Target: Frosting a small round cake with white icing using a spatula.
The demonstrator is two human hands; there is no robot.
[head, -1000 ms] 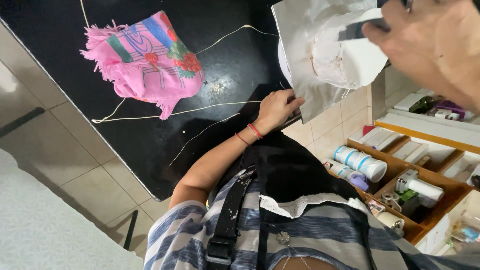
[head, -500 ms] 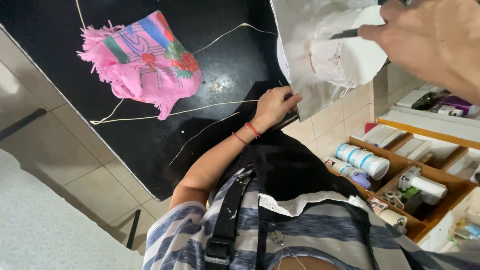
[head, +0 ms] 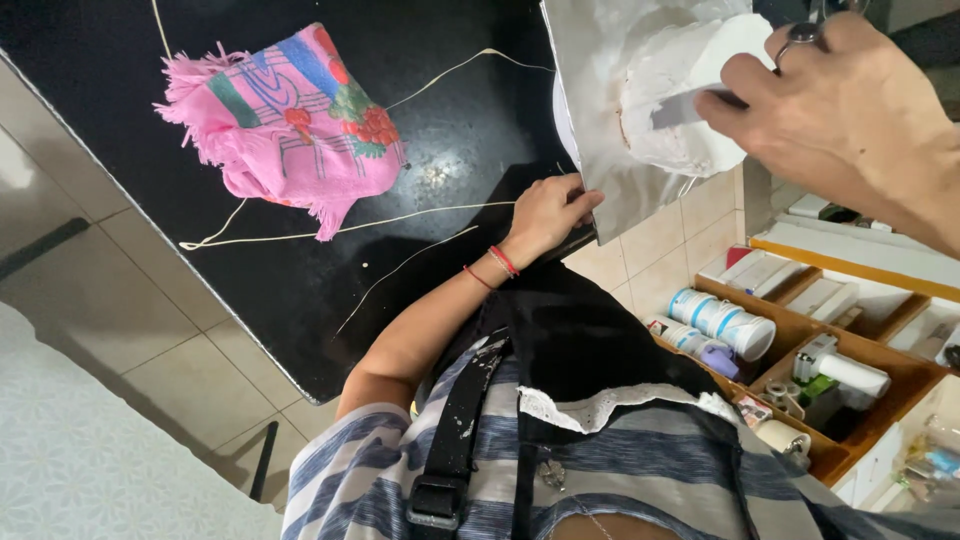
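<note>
White sheet (head: 600, 100) | corner pinched by left hand (head: 545, 215) | right hand (head: 840, 110) atop

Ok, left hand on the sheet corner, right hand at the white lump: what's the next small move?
Probably pin the silvery sheet with the left hand at the black table edge, then draw the grey strip in the right hand across the white lump; the strip lies on it.

A fringed cloth (head: 290, 130) is showing pink — with blue, green and red flower patterns — lying on a glossy black desk (head: 300, 280); the sheet (head: 600, 120) is looking silvery-white.
</note>
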